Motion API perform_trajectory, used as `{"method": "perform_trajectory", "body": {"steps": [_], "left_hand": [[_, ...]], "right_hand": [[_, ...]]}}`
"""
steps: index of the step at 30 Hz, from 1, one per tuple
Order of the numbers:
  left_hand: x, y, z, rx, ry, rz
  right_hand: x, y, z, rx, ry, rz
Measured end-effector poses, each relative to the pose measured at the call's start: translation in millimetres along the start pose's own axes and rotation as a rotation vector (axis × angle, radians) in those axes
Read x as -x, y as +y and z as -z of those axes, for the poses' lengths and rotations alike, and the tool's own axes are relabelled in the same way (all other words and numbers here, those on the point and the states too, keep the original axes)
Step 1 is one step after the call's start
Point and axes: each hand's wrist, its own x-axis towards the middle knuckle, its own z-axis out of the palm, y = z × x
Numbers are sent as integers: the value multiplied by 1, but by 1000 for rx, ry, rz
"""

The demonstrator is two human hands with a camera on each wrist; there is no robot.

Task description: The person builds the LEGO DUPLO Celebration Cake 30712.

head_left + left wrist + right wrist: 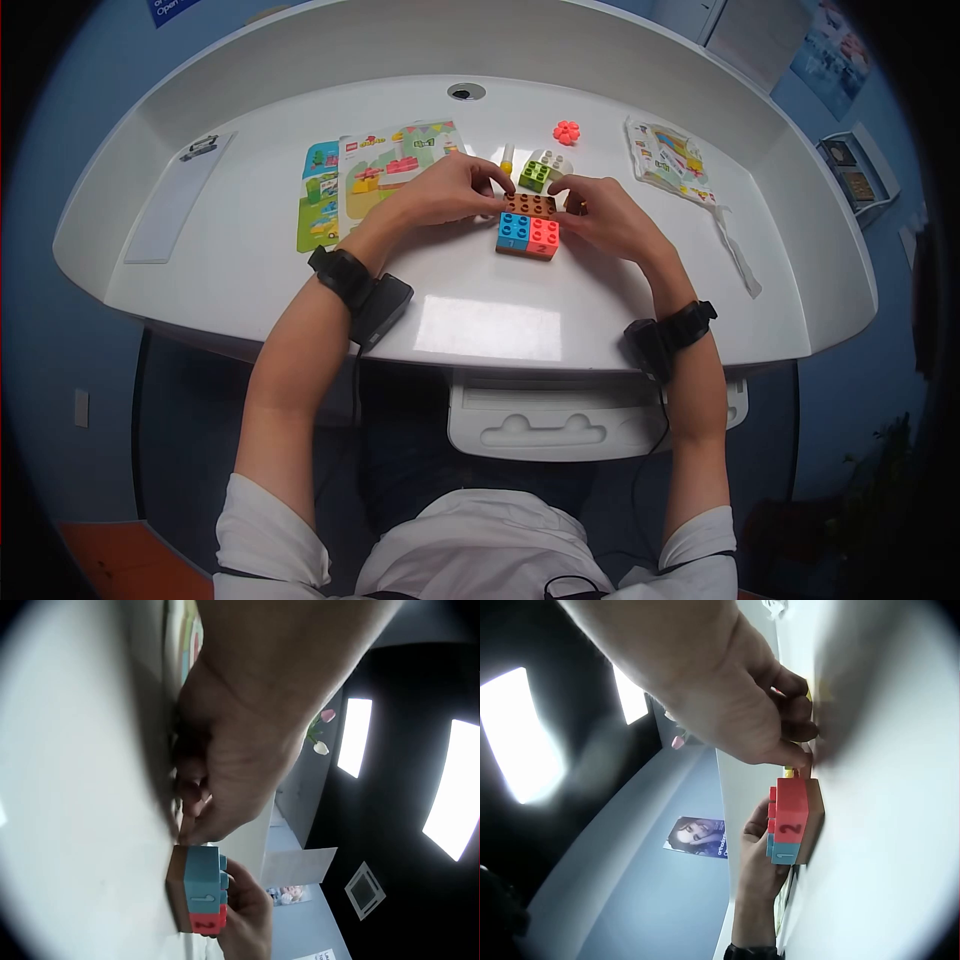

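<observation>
A brown toy-block plate (531, 205) lies on the white desk in front of the person. On its near half sit a blue block (513, 232) marked 1 and a pinkish-red block (543, 238) marked 2, side by side. Bare brown studs show behind them. At the plate's left side, the left hand (450, 190) holds it with thumb and index finger. The right hand (607, 215) grips the opposite side the same way. In the left wrist view, the blue block (202, 874) stands on the brown base; the right wrist view shows the red block (791, 810) nearest.
Just behind the hands are a green block (534, 177), a pale block (556, 162) and a yellow-based stick (507, 160). Farther back lies a pink flower piece (566, 132). Booklets (400, 140) and a clipboard (180, 200) lie left, a plastic bag (668, 160) right.
</observation>
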Motion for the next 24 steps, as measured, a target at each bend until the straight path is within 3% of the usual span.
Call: {"method": "perform_trajectory", "body": {"steps": [8, 13, 24], "left_hand": [[2, 4, 1, -33, 34, -19], [-1, 1, -1, -18, 40, -28], [2, 5, 1, -67, 26, -9]], "right_hand": [[-1, -7, 0, -63, -29, -47], [-6, 6, -8, -69, 56, 24], [-6, 6, -4, -136, -20, -13]]}}
